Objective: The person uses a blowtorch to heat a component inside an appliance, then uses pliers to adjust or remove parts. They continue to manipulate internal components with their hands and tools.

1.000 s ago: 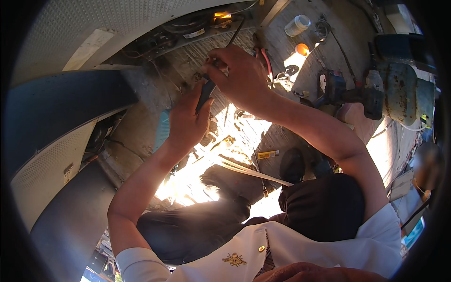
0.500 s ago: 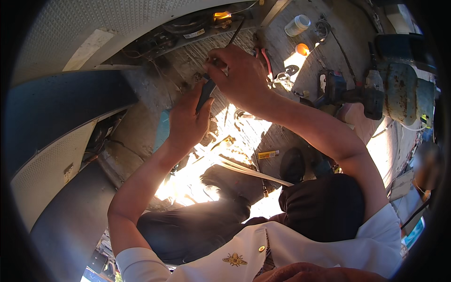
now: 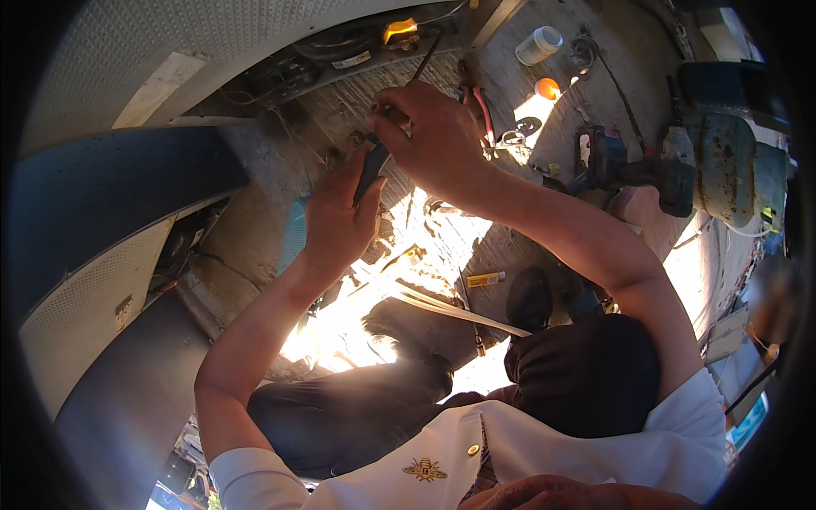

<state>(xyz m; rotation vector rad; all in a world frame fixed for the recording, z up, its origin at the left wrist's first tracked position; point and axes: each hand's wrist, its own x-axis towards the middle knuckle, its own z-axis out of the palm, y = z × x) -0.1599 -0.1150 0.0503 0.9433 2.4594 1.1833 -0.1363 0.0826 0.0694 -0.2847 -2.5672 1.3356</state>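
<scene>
My left hand (image 3: 344, 217) is closed round the dark blue-grey handle (image 3: 371, 170) of a tool. My right hand (image 3: 433, 144) is pinched at the upper end of that handle; what sits between its fingertips is partly hidden. A thin dark rod (image 3: 423, 66) slants up beyond my fingers toward an orange-yellow glow (image 3: 399, 31), which looks like a flame, beside dark machinery (image 3: 327, 55) at the base of a pale appliance. Red-handled pliers (image 3: 483, 115) lie just right of my right hand.
A white jar (image 3: 538, 45), orange lid (image 3: 546, 89), cordless tool (image 3: 603, 157), rusty pale-green tank (image 3: 718, 161) and yellow tube (image 3: 484, 280) sit on the right. Pale dimpled panels (image 3: 153, 42) border the top and left. A person's blurred hand or head (image 3: 773, 289) is at the far right edge.
The orange-yellow glow at the top has changed slightly in shape and size. My hands and the tool show no visible movement.
</scene>
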